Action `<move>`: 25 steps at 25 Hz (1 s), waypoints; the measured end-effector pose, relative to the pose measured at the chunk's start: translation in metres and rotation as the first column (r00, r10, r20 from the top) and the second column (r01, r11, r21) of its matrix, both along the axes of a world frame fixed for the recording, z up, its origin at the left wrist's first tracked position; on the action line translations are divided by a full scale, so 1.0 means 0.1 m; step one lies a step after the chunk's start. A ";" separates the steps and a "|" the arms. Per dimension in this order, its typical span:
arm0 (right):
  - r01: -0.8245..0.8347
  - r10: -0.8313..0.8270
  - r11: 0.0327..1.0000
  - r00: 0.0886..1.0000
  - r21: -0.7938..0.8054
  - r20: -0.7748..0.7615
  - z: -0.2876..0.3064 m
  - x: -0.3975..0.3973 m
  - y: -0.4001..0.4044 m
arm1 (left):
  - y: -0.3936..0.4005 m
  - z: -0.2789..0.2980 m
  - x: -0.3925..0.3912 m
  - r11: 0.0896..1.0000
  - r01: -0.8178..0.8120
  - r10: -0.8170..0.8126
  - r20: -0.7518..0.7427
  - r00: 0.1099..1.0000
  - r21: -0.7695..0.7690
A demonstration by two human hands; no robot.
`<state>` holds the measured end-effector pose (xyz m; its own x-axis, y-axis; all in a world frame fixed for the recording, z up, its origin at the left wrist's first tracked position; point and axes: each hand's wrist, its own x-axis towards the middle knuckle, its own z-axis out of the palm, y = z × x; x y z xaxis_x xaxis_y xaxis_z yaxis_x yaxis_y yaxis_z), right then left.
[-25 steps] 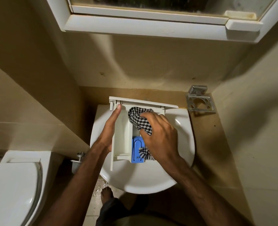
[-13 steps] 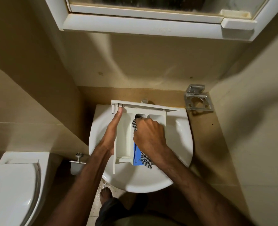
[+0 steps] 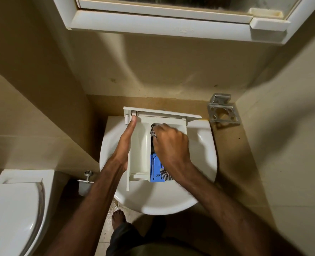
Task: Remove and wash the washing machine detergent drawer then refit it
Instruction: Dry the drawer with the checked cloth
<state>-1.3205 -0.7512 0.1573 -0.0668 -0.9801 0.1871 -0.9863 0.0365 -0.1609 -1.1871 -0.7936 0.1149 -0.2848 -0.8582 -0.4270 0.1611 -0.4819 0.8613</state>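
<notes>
The white detergent drawer (image 3: 139, 145) lies lengthwise over the white washbasin (image 3: 203, 154), its front panel toward the wall. A blue insert (image 3: 155, 169) shows in its near right compartment. My left hand (image 3: 125, 143) holds the drawer's left side, thumb along the top edge near the front panel. My right hand (image 3: 171, 146) grips a black-and-white checked cloth (image 3: 165, 174) and presses it into the drawer's right compartment. Most of the cloth is hidden under the hand; bits show at the fingers and wrist.
A white toilet (image 3: 14, 209) stands at the lower left with a wall valve (image 3: 87, 177) beside it. A metal holder (image 3: 222, 111) is fixed to the wall right of the basin. A white cabinet (image 3: 171, 23) hangs overhead. My bare foot (image 3: 118, 218) is on the wet floor.
My right hand has pushed the bunched cloth deeper into the right compartment, toward the front panel, so less cloth shows. The left hand keeps its hold on the drawer.
</notes>
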 end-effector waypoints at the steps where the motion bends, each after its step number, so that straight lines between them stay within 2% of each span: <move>1: 0.019 -0.018 0.993 1.000 -0.116 0.009 -0.04 0.01 -0.04 | -0.01 0.01 0.01 1.000 -0.003 0.003 -0.019 1.000 0.000; 3: 0.060 -0.049 0.949 0.998 -0.310 0.042 -0.12 0.07 -0.02 | -0.03 0.09 0.01 1.000 0.003 -0.003 -0.041 0.999 0.019; 5: 0.121 -0.087 0.931 0.990 -0.344 0.113 -0.19 0.11 0.03 | -0.04 0.07 0.04 1.000 0.024 -0.023 -0.042 0.999 0.016; 7: 0.145 -0.105 0.952 0.982 -0.270 0.159 -0.18 0.12 0.06 | -0.01 0.04 0.05 0.999 0.041 -0.041 -0.033 0.999 -0.006; 8: 0.119 -0.093 0.976 0.985 -0.182 0.143 -0.15 0.12 0.05 | 0.01 0.03 0.04 0.999 0.033 -0.033 -0.038 0.999 0.009; 11: -0.012 0.012 0.999 1.000 0.045 -0.002 -0.09 0.09 0.00 | 0.03 -0.04 0.03 0.999 -0.022 0.023 -0.018 1.000 0.027; 17: -0.109 0.091 0.984 0.988 0.138 0.127 -0.12 -0.03 0.17 | 0.06 0.01 0.05 1.000 -0.006 0.006 0.012 1.000 0.011; 18: -0.109 0.101 0.989 0.991 0.101 0.087 -0.10 -0.04 0.17 | 0.10 0.02 0.03 1.000 -0.002 0.002 -0.006 1.000 0.024; 21: -0.022 0.011 0.983 0.998 -0.183 -0.056 -0.05 -0.02 0.11 | 0.14 0.05 -0.08 1.000 0.000 0.000 -0.043 0.999 0.017; 23: 0.042 -0.071 0.967 0.992 -0.250 -0.109 -0.06 0.05 0.10 | 0.12 0.07 -0.09 1.000 -0.003 0.003 -0.025 1.000 0.005; 25: 0.049 -0.047 0.987 0.999 -0.156 0.012 -0.11 0.02 0.12 | 0.11 0.03 -0.04 1.000 -0.008 0.009 -0.018 1.000 0.009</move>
